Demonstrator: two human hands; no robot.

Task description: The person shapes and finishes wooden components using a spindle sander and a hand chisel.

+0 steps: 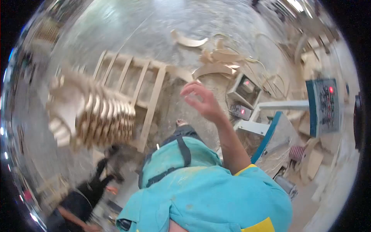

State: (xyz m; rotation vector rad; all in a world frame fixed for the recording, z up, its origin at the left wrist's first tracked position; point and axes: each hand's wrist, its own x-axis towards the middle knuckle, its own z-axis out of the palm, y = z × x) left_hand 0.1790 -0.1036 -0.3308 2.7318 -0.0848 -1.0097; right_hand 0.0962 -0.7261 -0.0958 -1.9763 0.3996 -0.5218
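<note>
Grey, faintly shiny floor spreads ahead of you; dusty workshop, blurred at the edges; a slatted wooden pallet lies ahead and to your left, bearing a tall stack of pale curved wooden pieces; to your right stands a blue-edged machine control panel with a red display; behind the pallet, lower left in view, a person in dark clothes bends low.

Your right hand reaches forward, fingers loosely curled, thumb apart, nothing visible in the grip; your left hand is out of view, so the right is the only one you can judge near.

Key relation: a pale tan wooden strip lies just beyond your fingertips, slightly left; its long axis slants from the pallet's far right corner toward the hand, near end closest to the fingers; contact, you cannot tell; past it, a loose heap of curved tan offcuts lies forward and right.
</note>
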